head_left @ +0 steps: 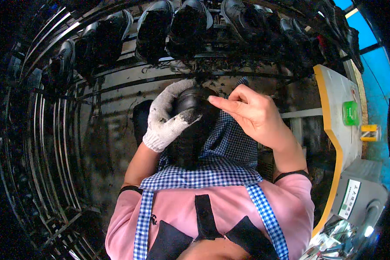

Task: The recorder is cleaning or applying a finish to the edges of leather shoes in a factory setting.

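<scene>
A black shoe (193,100) is held over my lap, its rounded, glossy part facing up. Wrapped around its left side is my left hand (165,121), in a whitish knit glove with dark, worn fingertips. My bare right hand (255,110) is closed in a pinch at the shoe's right edge, thumb and forefinger pressed together. Whatever lies between those fingertips is too small to make out. Below the shoe, a blue-and-white checked apron (203,177) covers my lap. The shoe's lower part is lost in dark shadow.
Ahead, a metal rack (117,89) carries several black shoes (188,26), with dark scraps beneath. At right stands a yellow-edged table (340,93) bearing a green box (351,113). A grey machine (355,186) is nearer, beside metal pieces (333,240). Rack bars line the left.
</scene>
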The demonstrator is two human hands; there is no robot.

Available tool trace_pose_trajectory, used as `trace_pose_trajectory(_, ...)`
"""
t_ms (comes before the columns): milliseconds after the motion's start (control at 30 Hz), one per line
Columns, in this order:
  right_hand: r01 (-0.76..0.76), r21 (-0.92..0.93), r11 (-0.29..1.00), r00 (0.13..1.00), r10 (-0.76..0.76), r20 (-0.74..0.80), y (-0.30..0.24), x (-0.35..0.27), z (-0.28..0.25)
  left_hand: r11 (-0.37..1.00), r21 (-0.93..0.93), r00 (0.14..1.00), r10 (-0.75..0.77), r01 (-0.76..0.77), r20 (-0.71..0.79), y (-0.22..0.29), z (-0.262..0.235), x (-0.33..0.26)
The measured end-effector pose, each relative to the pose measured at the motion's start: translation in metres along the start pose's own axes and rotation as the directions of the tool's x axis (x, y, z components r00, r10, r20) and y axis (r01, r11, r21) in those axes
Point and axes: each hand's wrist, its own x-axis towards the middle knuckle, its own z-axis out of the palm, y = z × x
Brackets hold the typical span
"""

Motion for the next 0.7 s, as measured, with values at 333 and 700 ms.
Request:
trace_pose_trajectory(333, 0.011, -0.178, 0.984, 0.999, -0.003, 0.043, 0.0, -0.003, -0.012, 0.999, 0.014, 0.999, 0.045, -0.045, -0.019, -0.005, -0.003, 0.003)
trace_pose_trajectory(700, 0.034, -0.137, 0.99, 0.986, -0.055, -0.156, 0.009, 0.004, 0.021, 0.998, -0.065, 1.0, -0.009, 0.007, -0.03, -0.001, -0.006, 0.007)
